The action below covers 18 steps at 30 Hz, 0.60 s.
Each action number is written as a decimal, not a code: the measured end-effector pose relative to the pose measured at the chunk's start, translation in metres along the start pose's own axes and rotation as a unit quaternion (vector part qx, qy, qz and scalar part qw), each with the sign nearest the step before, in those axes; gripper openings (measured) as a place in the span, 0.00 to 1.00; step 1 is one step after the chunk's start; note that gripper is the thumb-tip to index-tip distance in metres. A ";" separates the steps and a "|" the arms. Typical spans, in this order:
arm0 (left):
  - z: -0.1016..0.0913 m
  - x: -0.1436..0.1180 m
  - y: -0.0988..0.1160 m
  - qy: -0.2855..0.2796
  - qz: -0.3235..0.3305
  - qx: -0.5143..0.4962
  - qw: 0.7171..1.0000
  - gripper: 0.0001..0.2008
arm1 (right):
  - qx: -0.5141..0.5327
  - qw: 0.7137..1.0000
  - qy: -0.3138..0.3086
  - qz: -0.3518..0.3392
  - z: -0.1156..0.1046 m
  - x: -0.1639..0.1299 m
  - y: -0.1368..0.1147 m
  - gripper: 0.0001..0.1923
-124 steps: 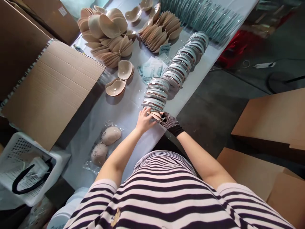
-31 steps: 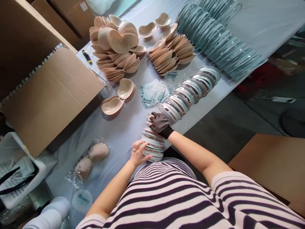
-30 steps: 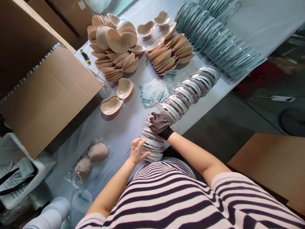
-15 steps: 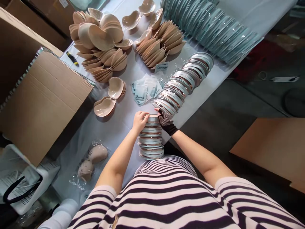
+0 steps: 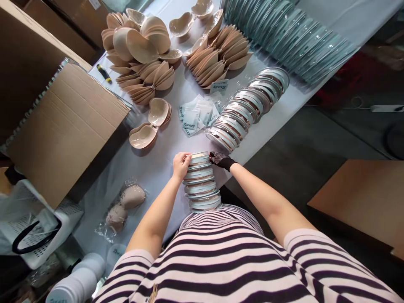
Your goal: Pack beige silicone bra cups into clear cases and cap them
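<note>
A row of round clear plastic cases (image 5: pixel 202 183) with pale rims and beige contents stands on edge against my striped shirt. My bare left hand (image 5: pixel 182 165) is closed on the left edge of the case at the row's far end. Across from it, my right hand (image 5: pixel 221 160), in a dark dotted fingerless glove, grips the right edge of the same case with its fingertips. Just beyond my hands runs a longer row of filled round cases (image 5: pixel 248 110). Small printed sachets (image 5: pixel 191 119) lie in a pile to its left.
Beige adhesive bra cups (image 5: pixel 147 42) are heaped at the back left, with more nested cups (image 5: pixel 217 54) beside them. Empty clear cases (image 5: pixel 290 38) line the back right. A cardboard box (image 5: pixel 67 130), a white basket (image 5: pixel 47 227) and bagged cups (image 5: pixel 126 204) are at left.
My right hand has come down from the near end of the longer row to the right edge of the near row's far case. My left hand stays at that case's left edge.
</note>
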<state>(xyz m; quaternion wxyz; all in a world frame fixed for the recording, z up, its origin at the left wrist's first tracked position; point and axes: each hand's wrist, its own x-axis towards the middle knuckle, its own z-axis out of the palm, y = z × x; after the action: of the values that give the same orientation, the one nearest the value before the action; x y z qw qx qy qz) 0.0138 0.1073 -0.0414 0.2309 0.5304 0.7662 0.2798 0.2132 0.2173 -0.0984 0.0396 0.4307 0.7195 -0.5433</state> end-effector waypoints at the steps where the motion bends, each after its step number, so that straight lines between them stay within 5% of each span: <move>1: -0.001 0.000 -0.001 -0.002 -0.001 -0.004 1.000 0.14 | 0.003 1.000 -0.003 0.001 -0.002 0.000 -0.001 0.03; 4: -0.005 0.002 -0.004 -0.017 -0.011 -0.017 1.000 0.15 | 0.025 0.999 -0.023 0.004 -0.002 -0.001 -0.001 0.02; 10: -0.009 0.003 -0.009 -0.030 -0.019 -0.045 0.998 0.16 | 0.278 0.958 -0.060 0.046 0.005 -0.005 0.002 0.06; 18: -0.019 0.013 -0.011 -0.095 -0.045 -0.089 0.990 0.15 | 0.254 0.958 -0.132 0.023 -0.006 0.007 0.004 0.07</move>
<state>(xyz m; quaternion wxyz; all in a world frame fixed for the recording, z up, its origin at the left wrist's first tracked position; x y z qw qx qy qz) -0.0102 0.1127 -0.0351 0.3611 0.4968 0.7359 0.2849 0.2140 0.2265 -0.1025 0.0364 0.3671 0.5364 -0.7591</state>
